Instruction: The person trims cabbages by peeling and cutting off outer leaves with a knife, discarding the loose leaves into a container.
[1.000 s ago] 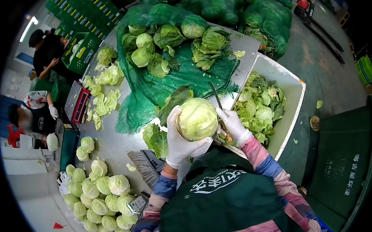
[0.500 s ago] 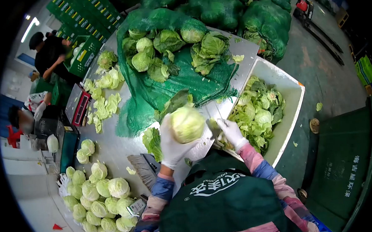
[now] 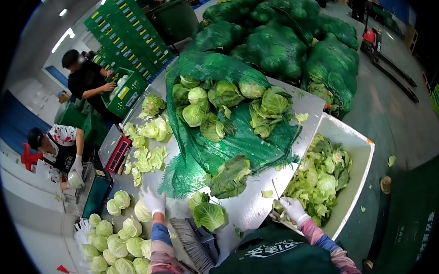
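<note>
My left hand [image 3: 153,200], in a white glove, reaches over the left part of the metal table with its fingers spread, touching or right beside a trimmed cabbage [image 3: 143,211]. My right hand [image 3: 293,210], also gloved, is closed around a thin knife [image 3: 275,189] at the near edge of the white bin [image 3: 352,195]. Loose outer leaves [image 3: 229,178] and a leafy piece [image 3: 209,215] lie between the hands. Untrimmed cabbages [image 3: 226,94] rest in the opened green net [image 3: 181,153] farther back.
Trimmed cabbages [image 3: 117,246] are piled at the lower left. A brush [image 3: 190,243] lies near my left forearm. Beyond are a red scale [image 3: 117,155], full net sacks [image 3: 274,46] and green crates [image 3: 127,33]. Two people work at the left, one holding a cabbage [image 3: 75,180].
My left hand has moved left with the cabbage from beside the knife and its fingers have spread. My right hand stays near the bin. The view has shifted, showing more of the background.
</note>
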A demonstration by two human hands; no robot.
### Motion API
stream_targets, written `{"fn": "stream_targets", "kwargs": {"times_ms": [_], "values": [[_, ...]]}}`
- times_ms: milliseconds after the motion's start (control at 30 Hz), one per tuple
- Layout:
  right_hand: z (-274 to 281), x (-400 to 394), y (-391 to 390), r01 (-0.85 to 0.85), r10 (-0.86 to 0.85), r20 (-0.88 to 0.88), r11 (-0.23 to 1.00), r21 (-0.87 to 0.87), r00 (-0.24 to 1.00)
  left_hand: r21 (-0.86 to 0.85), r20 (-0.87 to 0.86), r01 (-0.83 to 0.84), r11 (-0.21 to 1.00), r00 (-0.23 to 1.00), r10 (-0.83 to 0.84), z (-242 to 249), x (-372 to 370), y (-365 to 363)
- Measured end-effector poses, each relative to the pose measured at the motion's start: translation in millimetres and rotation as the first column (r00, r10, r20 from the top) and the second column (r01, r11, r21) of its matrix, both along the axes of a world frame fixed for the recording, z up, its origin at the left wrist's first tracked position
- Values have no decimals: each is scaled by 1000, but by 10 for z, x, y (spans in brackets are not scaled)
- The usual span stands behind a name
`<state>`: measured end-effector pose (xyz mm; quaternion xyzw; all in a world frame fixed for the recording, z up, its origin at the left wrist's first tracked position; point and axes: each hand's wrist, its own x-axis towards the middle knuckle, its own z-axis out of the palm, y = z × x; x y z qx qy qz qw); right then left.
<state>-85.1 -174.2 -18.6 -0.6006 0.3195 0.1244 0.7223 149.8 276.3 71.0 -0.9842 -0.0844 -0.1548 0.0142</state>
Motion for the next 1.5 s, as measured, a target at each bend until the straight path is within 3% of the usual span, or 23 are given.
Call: {"fn": "stream_targets", "kwargs": {"times_ms": [67, 133, 200, 300, 367, 400, 433, 500, 533, 600, 633, 700, 800, 833, 900, 967, 1033, 1167, 1233, 1367, 1400, 1433, 1500], "values": [[-23, 140, 83, -29, 30, 23, 999, -37, 999, -47, 102, 248, 968, 965, -243, -228, 458, -182], [-64, 271, 151, -51, 53, 37, 997, -49, 998, -351, 106, 412, 841, 910, -402, -294, 898, -689], [-47, 410, 161, -85, 89, 28, 990, -117, 996, -421, 78, 450, 787, 883, -463, -227, 1240, -1277], [-208, 456, 111, -13, 27, 67, 980, -200, 997, -273, 94, 286, 918, 958, -270, -390, 1821, -1792], [-66, 534, -1, 65, -49, 76, 972, -224, 996, -237, 110, 96, 967, 991, -71, -290, 2127, -1907], [-68, 573, -78, 88, -70, 80, 964, -251, 994, -316, 39, -28, 948, 998, 42, -189, 2205, -1952], [-94, 603, -157, 106, -87, 79, 955, -276, 993, -256, -20, -182, 949, 983, 183, -358, 2419, -1899], [-169, 733, -264, 88, -73, 58, 950, -300, 996, -513, -299, -368, 775, 924, 240, -187, 2432, -1868], [-219, 788, -283, 79, -84, 2, 932, -353, 996, -710, -277, -224, 668, 961, 29, -495, 2479, -1701], [-315, 864, -273, 82, -121, -54, 882, -464, 991, -775, -373, -293, 560, 927, -31, -920, 2489, -1628], [-418, 858, -263, 76, -116, -59, 884, -461, 992, -765, -258, -215, 607, 966, 18, -1219, 2474, -1639], [-603, 772, -258, 100, -73, 69, 726, -680, 995, -919, -177, -130, 372, 980, -94, -961, 2127, -1845], [-483, 835, -214, 191, -199, 43, 823, -536, 979, -942, -32, 2, 336, 995, -96, -981, 1795, -1710], [-419, 860, -211, 219, -236, 22, 857, -467, 972, -980, -10, 9, 200, 996, -93, -960, 1677, -1642], [-414, 870, -291, 125, -140, -7, 902, -414, 990, -984, 94, 114, 139, 985, -144, -760, 1327, -1520], [-335, 846, -287, 119, -128, -1, 924, -363, 992, -941, -126, -57, 334, 974, -189, -574, 934, -1339], [-466, 761, -328, 134, -132, 30, 927, -350, 991, -920, -104, -18, 390, 974, -200, -411, 477, -1256], [-370, 590, -320, 189, -179, 62, 939, -288, 982, -892, -156, 14, 452, 929, -336, -336, -470, -1198], [-241, 539, -304, 215, -222, 9, 929, -302, 975, -962, -72, 23, 272, 939, -336, -247, -898, -1312], [-161, 507, -254, 251, -241, 72, 918, -308, 968, -875, -281, -93, 475, 897, -341, 0, -1462, -1109], [-209, 529, -245, 282, -249, 145, 914, -291, 958, -857, -325, -133, 497, 889, -323, -286, -1576, -874], [-239, 522, -195, 312, -260, 212, 912, -266, 942, -934, -235, -122, 336, 919, -317, -20, -1680, -942], [-73, 600, -52, 335, -283, 197, 882, -330, 939, -839, -304, -116, 532, 911, -279, 104, -1862, -823]]}}
